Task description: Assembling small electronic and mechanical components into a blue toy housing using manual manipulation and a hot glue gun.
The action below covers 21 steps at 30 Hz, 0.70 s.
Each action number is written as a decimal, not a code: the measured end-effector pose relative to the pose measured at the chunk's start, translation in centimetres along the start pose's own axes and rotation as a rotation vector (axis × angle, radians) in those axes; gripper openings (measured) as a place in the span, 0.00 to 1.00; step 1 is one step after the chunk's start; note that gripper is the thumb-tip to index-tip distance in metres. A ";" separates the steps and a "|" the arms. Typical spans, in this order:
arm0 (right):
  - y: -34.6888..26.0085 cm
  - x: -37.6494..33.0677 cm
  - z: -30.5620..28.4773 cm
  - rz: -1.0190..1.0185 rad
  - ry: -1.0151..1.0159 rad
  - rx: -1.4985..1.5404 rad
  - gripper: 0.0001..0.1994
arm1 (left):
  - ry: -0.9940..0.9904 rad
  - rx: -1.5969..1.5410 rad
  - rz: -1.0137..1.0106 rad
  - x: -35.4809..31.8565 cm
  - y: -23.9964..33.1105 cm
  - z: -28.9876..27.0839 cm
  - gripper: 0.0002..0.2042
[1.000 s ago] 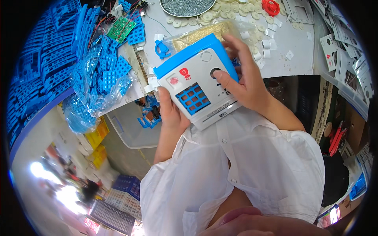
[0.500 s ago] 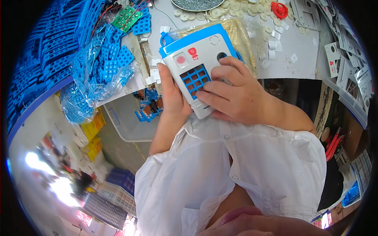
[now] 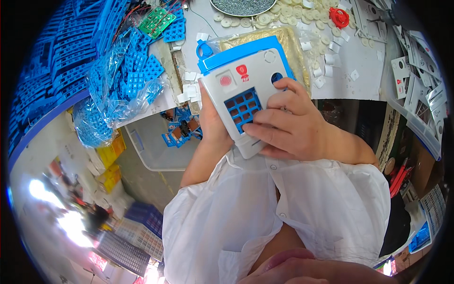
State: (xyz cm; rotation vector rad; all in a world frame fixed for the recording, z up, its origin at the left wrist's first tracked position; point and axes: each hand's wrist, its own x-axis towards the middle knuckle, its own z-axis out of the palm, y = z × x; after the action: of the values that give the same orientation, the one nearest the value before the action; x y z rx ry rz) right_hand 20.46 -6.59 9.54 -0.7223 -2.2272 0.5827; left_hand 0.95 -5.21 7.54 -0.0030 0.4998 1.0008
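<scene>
A toy money box (image 3: 257, 78) with a white front and a blue shell is tilted between my hands, above the table's near edge. Its front has a blue keypad grid (image 3: 242, 107) with brown showing through the gaps, red printed marks and a round dark hole at the upper right. My left hand (image 3: 213, 120) grips the left side, thumb along the edge and the other fingers hidden behind. Curled over the right side, my right hand (image 3: 300, 123) lays its fingertips on the front beside the grid; its thumb is mostly hidden. A blue loop sticks out at the top left.
Blue plastic parts (image 3: 56, 57) are heaped at the left, beside bagged keypads (image 3: 137, 83) and a green circuit board (image 3: 157, 22). Behind lie pale discs (image 3: 286, 12), a metal dish (image 3: 243, 5) and a red part (image 3: 338, 17). White panels (image 3: 416, 71) fill a right-hand bin. A clear tub (image 3: 163, 154) stands below.
The toy money box has come slightly nearer to me and to the right, with both hands still on it. My right fingers stay by the keypad grid.
</scene>
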 end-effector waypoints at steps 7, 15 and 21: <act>-1.1 0.4 -0.2 0.163 0.051 -0.167 0.27 | 0.265 0.384 0.067 -0.4 -0.1 0.4 0.41; -0.8 -0.3 0.6 -0.035 -0.020 -0.035 0.24 | -0.001 -0.096 -0.071 -0.8 0.2 -1.4 0.46; -1.7 -0.1 0.6 0.082 0.000 -0.101 0.25 | -0.032 -0.048 0.043 -0.7 -0.7 0.1 0.36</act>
State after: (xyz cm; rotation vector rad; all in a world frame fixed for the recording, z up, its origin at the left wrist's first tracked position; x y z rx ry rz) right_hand 19.50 -8.04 10.16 -0.8685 -2.2483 0.5122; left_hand 1.31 -6.13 7.77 -0.0193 0.4474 1.0534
